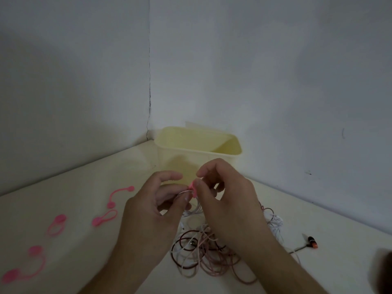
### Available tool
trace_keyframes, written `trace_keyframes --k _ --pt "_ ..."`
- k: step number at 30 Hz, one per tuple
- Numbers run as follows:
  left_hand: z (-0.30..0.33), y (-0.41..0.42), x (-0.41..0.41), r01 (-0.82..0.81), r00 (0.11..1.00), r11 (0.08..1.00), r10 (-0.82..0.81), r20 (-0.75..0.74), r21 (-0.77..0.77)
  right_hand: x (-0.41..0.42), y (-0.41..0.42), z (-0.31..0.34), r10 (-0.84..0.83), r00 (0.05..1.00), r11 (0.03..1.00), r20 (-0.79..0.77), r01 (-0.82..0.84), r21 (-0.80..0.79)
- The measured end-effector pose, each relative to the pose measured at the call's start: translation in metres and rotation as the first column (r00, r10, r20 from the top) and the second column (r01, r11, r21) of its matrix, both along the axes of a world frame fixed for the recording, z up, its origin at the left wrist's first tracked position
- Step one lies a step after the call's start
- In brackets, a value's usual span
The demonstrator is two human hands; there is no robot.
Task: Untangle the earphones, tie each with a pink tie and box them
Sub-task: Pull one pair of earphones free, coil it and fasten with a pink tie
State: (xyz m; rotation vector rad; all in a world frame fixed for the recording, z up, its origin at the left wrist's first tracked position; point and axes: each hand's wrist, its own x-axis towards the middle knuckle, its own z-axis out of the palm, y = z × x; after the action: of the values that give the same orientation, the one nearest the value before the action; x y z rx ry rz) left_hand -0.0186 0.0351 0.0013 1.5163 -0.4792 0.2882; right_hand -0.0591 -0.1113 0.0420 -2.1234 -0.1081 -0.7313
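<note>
My left hand [148, 211] pinches a coiled bundle of pale earphone cable [192, 209] held above the table. My right hand [227, 200] grips a pink tie [192, 186] at the top of that bundle, between thumb and forefinger. Below the hands lies a tangled heap of earphones [201, 255] with pale pink, white and dark red cables. A pale yellow box [212, 153] stands open right behind the hands, in the wall corner.
Several loose pink ties lie on the table to the left: one curved [121, 195], one looped [105, 218], one folded [56, 224] and one near the front edge [25, 265]. An earphone plug with an orange tip [312, 242] lies at the right. Walls close the back.
</note>
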Motion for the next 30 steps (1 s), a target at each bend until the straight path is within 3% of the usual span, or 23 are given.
trace_keyframes --k 6,10,15,23,26,30 --pt "0.001 0.0 0.002 0.019 1.0 1.0 -0.019 0.02 0.01 0.0 -0.004 0.006 0.095 0.994 0.991 -0.061 -0.089 0.1" --pt "0.001 0.0 0.002 0.044 0.999 0.998 -0.044 -0.011 -0.035 -0.001 -0.011 0.009 0.159 0.98 0.987 -0.116 -0.155 0.046" --pt "0.005 0.0 0.002 0.128 0.99 0.99 -0.131 -0.056 -0.067 0.0 -0.015 0.006 0.123 0.992 0.992 -0.001 -0.123 -0.017" --pt "0.007 0.002 0.0 0.173 0.983 0.983 -0.177 -0.059 -0.059 0.003 -0.019 -0.001 0.066 0.989 0.967 0.134 -0.03 -0.255" --pt "0.007 0.002 0.0 0.173 0.979 0.979 -0.182 -0.089 -0.108 0.002 -0.02 0.003 0.08 0.996 0.963 0.029 -0.07 -0.259" --pt "0.006 0.002 0.001 0.154 0.976 0.976 -0.175 -0.128 -0.154 -0.002 -0.02 0.008 0.093 0.987 0.982 -0.133 -0.112 -0.149"
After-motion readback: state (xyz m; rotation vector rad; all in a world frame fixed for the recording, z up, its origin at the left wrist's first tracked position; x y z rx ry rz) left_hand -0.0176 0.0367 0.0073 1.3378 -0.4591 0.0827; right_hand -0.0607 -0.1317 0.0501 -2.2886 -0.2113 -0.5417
